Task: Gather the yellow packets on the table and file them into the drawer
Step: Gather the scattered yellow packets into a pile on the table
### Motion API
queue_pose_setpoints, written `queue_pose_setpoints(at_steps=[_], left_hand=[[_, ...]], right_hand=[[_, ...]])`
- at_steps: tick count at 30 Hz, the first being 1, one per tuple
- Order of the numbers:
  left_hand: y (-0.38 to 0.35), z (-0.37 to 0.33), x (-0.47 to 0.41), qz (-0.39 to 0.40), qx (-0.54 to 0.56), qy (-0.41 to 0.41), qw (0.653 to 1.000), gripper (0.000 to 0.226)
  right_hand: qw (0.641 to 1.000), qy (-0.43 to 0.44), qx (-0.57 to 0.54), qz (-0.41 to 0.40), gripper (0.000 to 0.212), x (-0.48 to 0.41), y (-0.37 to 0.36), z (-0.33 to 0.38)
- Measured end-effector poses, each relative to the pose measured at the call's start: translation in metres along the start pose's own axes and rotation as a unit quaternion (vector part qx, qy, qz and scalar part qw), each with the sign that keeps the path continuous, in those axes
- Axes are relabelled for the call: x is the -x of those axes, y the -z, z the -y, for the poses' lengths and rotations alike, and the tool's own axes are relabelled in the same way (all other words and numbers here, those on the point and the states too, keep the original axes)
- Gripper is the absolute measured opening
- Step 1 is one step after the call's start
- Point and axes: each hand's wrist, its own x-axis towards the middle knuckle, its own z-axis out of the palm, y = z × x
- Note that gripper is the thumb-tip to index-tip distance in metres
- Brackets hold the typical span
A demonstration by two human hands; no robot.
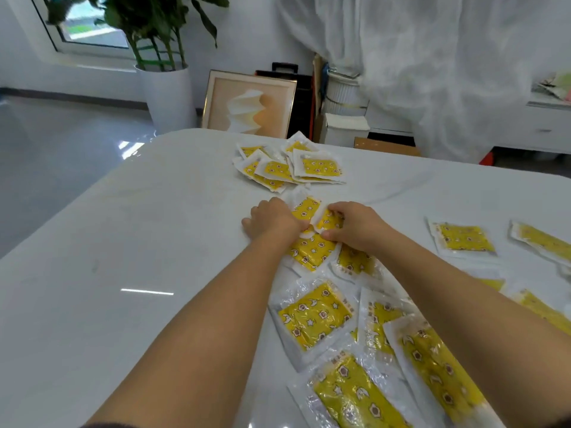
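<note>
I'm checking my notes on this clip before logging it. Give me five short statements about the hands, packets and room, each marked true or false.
1. The right hand holds a yellow packet. True.
2. A heap of packets lies beyond the hands. True.
3. The left hand is raised high above the table. False: it is down at the surface, beside the packets.
4. The potted plant stands on the table. False: it stands on the floor beyond it.
5. The near packets form one neat stack. False: they lie scattered, some overlapping.
</note>
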Motion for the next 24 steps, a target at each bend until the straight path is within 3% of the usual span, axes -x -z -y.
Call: queue_pose_setpoints(at_steps=[5,9,11,15,17,20,24], left_hand=[[-0.006,0.011,-0.004,-0.015,0.051,-0.016,0.998,0.054],[-0.012,0.015,0.001,-0.072,0.108,-0.053,0.99,0.012],[-0.015,0.016,0.005,-0.105,0.119,-0.069,0.985,0.012],[-0.013,0.016,0.008,-0.127,0.175,-0.062,0.974,0.01],[-0.011,0.019,0.006,-0.123,0.239,-0.053,0.962,0.008],[-0.008,0.022,0.007,-0.132,0.346,-0.034,0.928,0.005],[0.006,0.033,0.013,-0.164,0.459,0.012,0.873,0.008]], right_hand=[[0.998,-0.045,0.003,-0.037,0.072,0.003,-0.006,0.007],[0.993,-0.103,0.033,-0.056,0.067,0.005,-0.005,0.01],[0.989,-0.112,0.05,-0.08,0.059,0.006,-0.006,0.007],[0.989,-0.07,0.015,-0.13,0.067,0.011,-0.01,0.004],[0.986,-0.035,0.013,-0.165,0.054,0.014,-0.004,0.001],[0.963,0.02,-0.086,-0.254,0.031,0.021,0.019,-0.008],[0.911,0.051,-0.301,-0.277,0.029,0.039,0.049,-0.021]])
